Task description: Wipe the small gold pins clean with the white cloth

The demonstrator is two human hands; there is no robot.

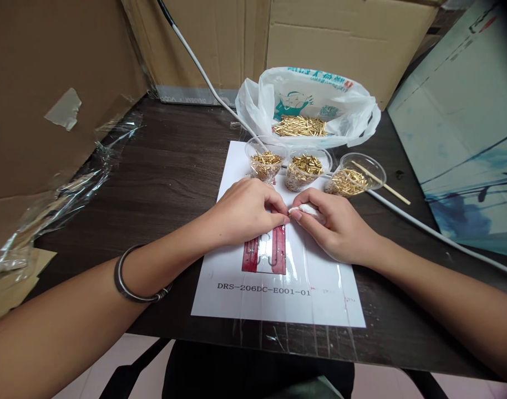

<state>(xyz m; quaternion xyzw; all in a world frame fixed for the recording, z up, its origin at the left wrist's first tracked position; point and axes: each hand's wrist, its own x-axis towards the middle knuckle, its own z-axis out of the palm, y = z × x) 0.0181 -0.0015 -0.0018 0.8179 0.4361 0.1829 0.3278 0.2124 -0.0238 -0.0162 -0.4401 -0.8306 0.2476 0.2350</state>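
Observation:
Over a printed white sheet [220,305], my two hands meet with their fingertips almost touching. My left hand [251,210] is closed in a pinch; whatever sits between its thumb and forefinger is too small to make out. My right hand [336,224] pinches a crumpled piece of white tissue [309,210]. Just beyond the fingers stand three clear plastic cups: the left cup [267,166] and the middle cup [305,169] hold small gold-coloured metal pins or tubes. The right cup [351,180] is tilted, with similar gold pieces and a thin wooden stick [382,183] resting on it.
Behind the cups, a white plastic bag [340,133] lies open with longer gold pins [301,126] inside. A white cable [440,230] crosses the dark table [166,155]. Cardboard [203,50] walls the back and left; a pale panel [465,122] stands at right.

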